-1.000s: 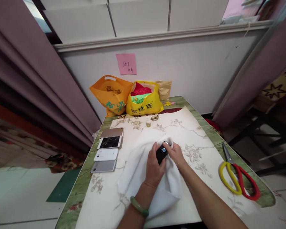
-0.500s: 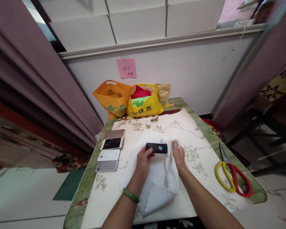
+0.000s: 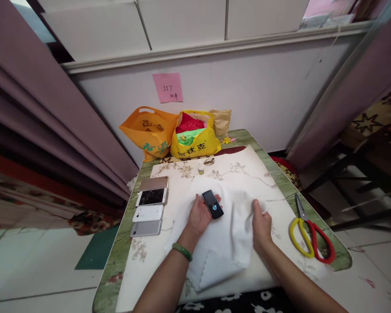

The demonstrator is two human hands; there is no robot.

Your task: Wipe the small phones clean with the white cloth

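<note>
A small black phone [image 3: 213, 204] lies tilted on the palm and fingers of my left hand [image 3: 200, 215], its screen side up. The thumb of that hand is off the phone, at its left. My right hand [image 3: 261, 221] is closed on the right edge of a white cloth [image 3: 218, 243], pulling folds into it. The cloth spreads over the middle of the table beneath both hands. Left of it, a gold phone [image 3: 154, 183], a white phone with a cracked dark screen [image 3: 152, 197], a white phone [image 3: 147, 213] and a silver phone [image 3: 146, 228] lie in a column.
Large scissors [image 3: 308, 234] with yellow and red handles lie at the table's right edge. An orange bag [image 3: 150, 130], a yellow bag [image 3: 193, 141] and a brown paper bag [image 3: 220, 121] stand at the back. A small bottle [image 3: 201, 168] is in front of them.
The black phone has turned from level to slanting, and my left thumb has lifted off it. My right hand has moved right, drawing the cloth's edge along.
</note>
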